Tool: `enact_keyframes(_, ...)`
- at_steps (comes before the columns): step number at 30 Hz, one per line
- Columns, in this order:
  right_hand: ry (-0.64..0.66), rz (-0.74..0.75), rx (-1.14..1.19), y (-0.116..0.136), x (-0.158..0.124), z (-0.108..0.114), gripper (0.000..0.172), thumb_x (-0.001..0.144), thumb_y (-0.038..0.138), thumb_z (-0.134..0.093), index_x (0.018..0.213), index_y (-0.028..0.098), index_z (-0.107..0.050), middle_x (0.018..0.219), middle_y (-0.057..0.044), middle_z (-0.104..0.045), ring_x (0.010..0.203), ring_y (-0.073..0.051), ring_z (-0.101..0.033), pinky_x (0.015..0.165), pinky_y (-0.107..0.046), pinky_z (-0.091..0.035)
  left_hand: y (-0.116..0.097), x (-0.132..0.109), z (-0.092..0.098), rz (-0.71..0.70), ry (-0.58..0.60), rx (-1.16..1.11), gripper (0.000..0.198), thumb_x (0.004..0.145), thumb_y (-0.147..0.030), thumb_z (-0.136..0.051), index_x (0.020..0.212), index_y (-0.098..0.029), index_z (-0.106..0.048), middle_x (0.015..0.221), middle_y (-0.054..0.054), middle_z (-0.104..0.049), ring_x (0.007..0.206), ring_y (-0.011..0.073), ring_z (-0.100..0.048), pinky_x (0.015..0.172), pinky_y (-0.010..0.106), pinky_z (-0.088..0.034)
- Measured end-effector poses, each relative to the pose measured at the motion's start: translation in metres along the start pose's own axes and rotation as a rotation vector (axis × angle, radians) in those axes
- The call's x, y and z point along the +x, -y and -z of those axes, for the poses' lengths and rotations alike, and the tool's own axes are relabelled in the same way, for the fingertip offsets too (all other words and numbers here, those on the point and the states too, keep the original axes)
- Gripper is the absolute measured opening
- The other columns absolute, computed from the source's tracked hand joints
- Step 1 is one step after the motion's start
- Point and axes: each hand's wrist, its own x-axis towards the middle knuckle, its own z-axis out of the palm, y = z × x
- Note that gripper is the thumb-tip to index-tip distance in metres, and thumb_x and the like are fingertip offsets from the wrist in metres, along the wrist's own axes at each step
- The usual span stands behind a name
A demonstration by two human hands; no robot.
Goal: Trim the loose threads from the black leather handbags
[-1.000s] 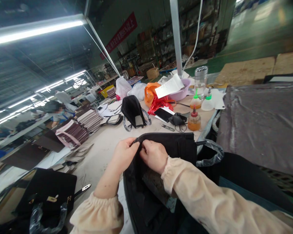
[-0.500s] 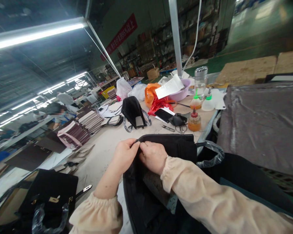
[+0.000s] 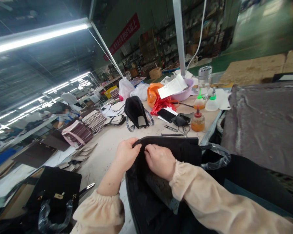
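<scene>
A black handbag (image 3: 178,149) lies open in front of me at the table's near edge, its plastic-wrapped handle (image 3: 217,156) hanging off to the right. My left hand (image 3: 127,154) pinches the bag's top rim at its left end. My right hand (image 3: 160,159) is closed on the same rim just beside it, fingers curled over the edge. Both wrists wear peach sleeve covers.
A second black handbag (image 3: 56,191) with gold hardware sits at lower left. On the beige table (image 3: 104,143) are a small black bag (image 3: 136,113), scissors (image 3: 183,128), glue bottles (image 3: 197,120), stacked leather pieces (image 3: 78,131), a pink basin (image 3: 185,92). Grey cloth (image 3: 266,120) covers the right. A person sits far left.
Both hands stay pinched on the bag's rim and have shifted slightly along it; the view has drifted a little so everything sits further right.
</scene>
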Motion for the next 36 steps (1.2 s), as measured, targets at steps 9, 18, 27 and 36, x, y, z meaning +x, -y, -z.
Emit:
enact_keyframes(9,-0.098,-0.046,0.513,-0.005,-0.001,0.015,0.029,0.082,0.022,-0.055,0.110,0.019,-0.049,0.089,-0.002,-0.063,0.065,-0.011,-0.059,0.064,-0.023,-0.046,0.004,0.004,-0.001,0.038,0.020,0.064,0.017,0.071,-0.025,-0.052,0.075,-0.017,-0.066,0.062,-0.002,-0.060,0.061,0.0135,-0.052,0.054,0.022,-0.034)
enact_keyframes(18,-0.130,-0.106,0.547,-0.004,0.021,0.025,0.032,0.081,0.022,-0.056,0.113,0.016,-0.057,0.064,0.002,-0.064,0.061,-0.013,-0.061,0.065,-0.024,-0.047,0.007,0.005,-0.001,0.043,0.014,0.156,0.014,0.070,-0.025,-0.050,0.063,-0.016,-0.058,0.050,-0.004,-0.047,0.052,0.0104,-0.044,0.048,0.021,-0.027)
enact_keyframes(27,0.137,-0.351,0.898,0.002,0.038,0.022,0.025,0.081,0.017,-0.052,0.104,0.016,-0.061,0.064,0.000,-0.064,0.051,-0.010,-0.062,0.046,-0.018,-0.049,0.006,0.003,-0.003,0.036,0.023,0.146,0.013,0.069,-0.025,-0.050,0.059,-0.017,-0.054,0.048,-0.004,-0.043,0.051,0.0101,-0.041,0.046,0.022,-0.026)
enact_keyframes(36,0.109,-0.330,0.880,0.002,0.038,0.018,0.011,0.080,0.012,-0.051,0.086,0.018,-0.058,0.057,0.003,-0.060,0.048,-0.009,-0.060,0.044,-0.016,-0.047,0.007,0.003,-0.002,0.008,0.026,0.145,0.017,0.069,-0.027,-0.051,0.056,-0.017,-0.051,0.047,-0.005,-0.041,0.051,0.0093,-0.041,0.045,0.021,-0.024)
